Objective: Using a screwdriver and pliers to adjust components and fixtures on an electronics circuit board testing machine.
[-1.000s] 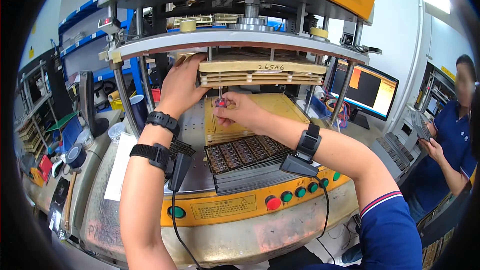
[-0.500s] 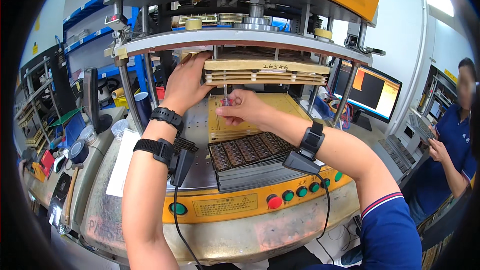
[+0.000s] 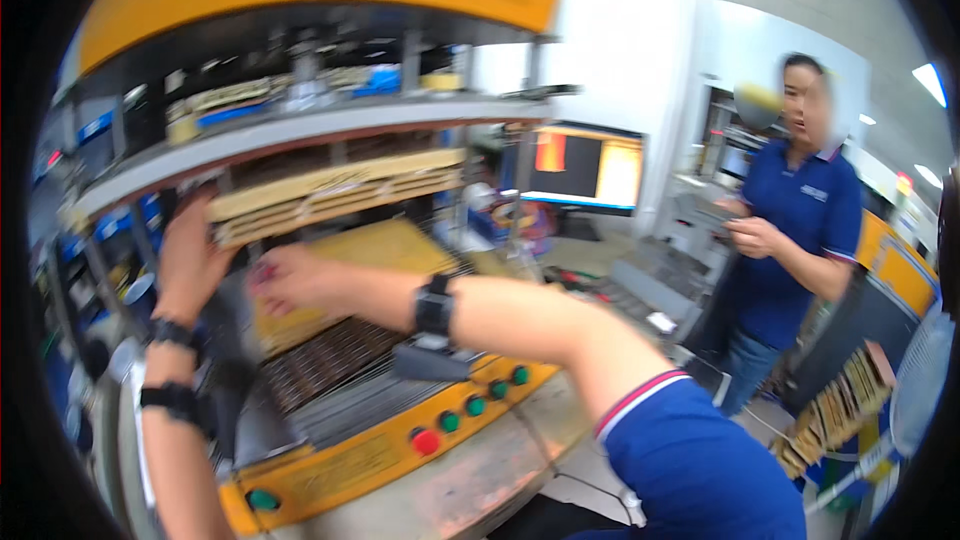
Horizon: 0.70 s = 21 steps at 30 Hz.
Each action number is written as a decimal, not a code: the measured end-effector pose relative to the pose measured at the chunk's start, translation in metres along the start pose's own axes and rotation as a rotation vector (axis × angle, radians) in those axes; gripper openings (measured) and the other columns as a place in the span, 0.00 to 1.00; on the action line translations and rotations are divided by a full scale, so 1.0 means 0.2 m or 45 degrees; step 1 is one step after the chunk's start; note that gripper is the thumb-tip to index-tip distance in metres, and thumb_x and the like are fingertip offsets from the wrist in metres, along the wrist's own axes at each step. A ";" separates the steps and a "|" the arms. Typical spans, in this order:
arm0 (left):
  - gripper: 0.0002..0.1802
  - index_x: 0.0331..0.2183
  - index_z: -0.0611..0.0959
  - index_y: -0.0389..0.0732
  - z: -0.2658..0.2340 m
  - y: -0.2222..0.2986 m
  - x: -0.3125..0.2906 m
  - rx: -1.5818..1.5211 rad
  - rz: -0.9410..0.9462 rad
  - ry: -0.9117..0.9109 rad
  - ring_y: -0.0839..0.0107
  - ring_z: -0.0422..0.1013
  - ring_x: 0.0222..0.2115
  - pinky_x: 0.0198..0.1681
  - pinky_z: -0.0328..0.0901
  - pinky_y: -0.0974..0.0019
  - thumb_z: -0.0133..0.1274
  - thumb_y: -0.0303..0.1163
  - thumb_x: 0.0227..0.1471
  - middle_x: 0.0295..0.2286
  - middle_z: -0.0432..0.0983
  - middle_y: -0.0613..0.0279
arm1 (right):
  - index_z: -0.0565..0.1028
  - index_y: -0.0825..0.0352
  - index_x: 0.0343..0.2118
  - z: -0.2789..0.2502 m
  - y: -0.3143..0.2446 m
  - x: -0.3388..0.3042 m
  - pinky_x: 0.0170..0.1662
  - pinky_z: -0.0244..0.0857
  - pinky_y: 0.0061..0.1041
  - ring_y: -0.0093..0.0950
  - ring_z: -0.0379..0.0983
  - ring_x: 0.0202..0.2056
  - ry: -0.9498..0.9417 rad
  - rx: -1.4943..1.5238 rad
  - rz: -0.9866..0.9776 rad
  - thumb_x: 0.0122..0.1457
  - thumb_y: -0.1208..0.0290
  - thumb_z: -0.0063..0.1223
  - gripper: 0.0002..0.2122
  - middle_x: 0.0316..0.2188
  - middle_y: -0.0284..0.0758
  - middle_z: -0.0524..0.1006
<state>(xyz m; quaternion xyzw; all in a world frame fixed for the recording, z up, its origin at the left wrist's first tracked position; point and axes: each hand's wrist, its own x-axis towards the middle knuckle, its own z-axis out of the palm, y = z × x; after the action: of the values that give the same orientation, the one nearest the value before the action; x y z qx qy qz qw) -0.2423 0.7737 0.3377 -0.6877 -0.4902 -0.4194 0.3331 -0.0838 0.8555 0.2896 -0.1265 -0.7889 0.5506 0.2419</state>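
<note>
My left hand [image 3: 190, 255] grips the left end of the tan upper die plate [image 3: 340, 185], its thumb low at the edge and its fingertips hidden behind. Under that plate my right hand [image 3: 295, 280] is closed around a small tool with a red handle [image 3: 264, 272]. Motion blurs the tool; its exact kind is unclear. Behind and below my right hand lies the yellow lower die plate [image 3: 375, 255]. A dark patterned sheet of parts [image 3: 325, 365] rests in front of it, atop a stack of grey sheets.
The press has an orange front panel [image 3: 340, 460] with a red button [image 3: 425, 441] and several green ones. A monitor [image 3: 580, 168] stands behind on the right. Further right, a co-worker in a blue shirt [image 3: 800, 200] stands near a rack of boards [image 3: 835, 405] and a fan [image 3: 920, 380].
The view has swung right, so the press sits further left and more of the co-worker shows. Both my hands keep their places at the die plates.
</note>
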 end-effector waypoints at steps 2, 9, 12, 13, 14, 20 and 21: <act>0.33 0.46 0.69 0.37 0.00 -0.16 -0.08 0.106 -0.031 0.000 0.47 0.65 0.43 0.46 0.60 0.56 0.60 0.29 0.35 0.42 0.69 0.46 | 0.67 0.72 0.33 0.06 0.01 0.04 0.24 0.69 0.21 0.25 0.74 0.25 -0.004 0.058 0.002 0.53 0.73 0.53 0.10 0.24 0.38 0.73; 0.37 0.50 0.64 0.35 0.09 -0.16 -0.05 0.015 -0.056 -0.007 0.47 0.60 0.49 0.51 0.55 0.57 0.59 0.25 0.36 0.48 0.64 0.45 | 0.64 0.74 0.35 0.01 0.05 0.06 0.18 0.65 0.21 0.24 0.72 0.19 0.138 0.006 -0.007 0.51 0.73 0.56 0.15 0.21 0.37 0.71; 0.37 0.51 0.64 0.36 0.09 -0.18 -0.08 0.034 -0.076 0.000 0.47 0.59 0.49 0.52 0.54 0.57 0.59 0.25 0.36 0.48 0.64 0.44 | 0.63 0.74 0.36 0.05 0.02 0.01 0.17 0.65 0.21 0.24 0.70 0.17 0.112 0.071 -0.007 0.51 0.74 0.55 0.14 0.21 0.38 0.71; 0.37 0.51 0.64 0.36 0.09 -0.17 -0.08 0.045 -0.089 -0.009 0.48 0.59 0.50 0.52 0.54 0.57 0.58 0.25 0.36 0.48 0.64 0.44 | 0.63 0.75 0.36 0.06 -0.02 -0.03 0.17 0.65 0.21 0.24 0.70 0.17 0.166 0.040 0.032 0.52 0.75 0.54 0.13 0.21 0.38 0.70; 0.37 0.51 0.64 0.35 0.08 -0.17 -0.08 0.056 -0.103 -0.018 0.48 0.59 0.50 0.52 0.54 0.58 0.58 0.24 0.36 0.48 0.64 0.44 | 0.63 0.75 0.36 0.07 -0.03 -0.02 0.17 0.65 0.21 0.24 0.70 0.17 0.169 0.039 0.034 0.52 0.75 0.54 0.13 0.21 0.38 0.70; 0.40 0.53 0.60 0.35 0.10 -0.21 -0.07 0.018 -0.091 -0.033 0.48 0.57 0.52 0.54 0.52 0.59 0.56 0.19 0.35 0.50 0.61 0.44 | 0.62 0.75 0.37 0.05 0.02 0.05 0.16 0.65 0.19 0.25 0.72 0.18 0.111 0.187 0.105 0.51 0.76 0.55 0.15 0.20 0.38 0.70; 0.40 0.53 0.60 0.35 0.10 -0.21 -0.07 0.016 -0.091 -0.035 0.48 0.57 0.52 0.54 0.52 0.59 0.56 0.19 0.35 0.50 0.61 0.44 | 0.62 0.75 0.37 0.04 0.03 0.05 0.17 0.66 0.20 0.25 0.72 0.18 0.099 0.217 0.043 0.50 0.76 0.55 0.15 0.20 0.38 0.70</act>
<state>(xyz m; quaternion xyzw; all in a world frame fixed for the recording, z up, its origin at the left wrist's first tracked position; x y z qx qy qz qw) -0.2801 0.7980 0.3180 -0.6733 -0.5215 -0.4187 0.3154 -0.0967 0.8551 0.2838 -0.1402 -0.7268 0.6145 0.2729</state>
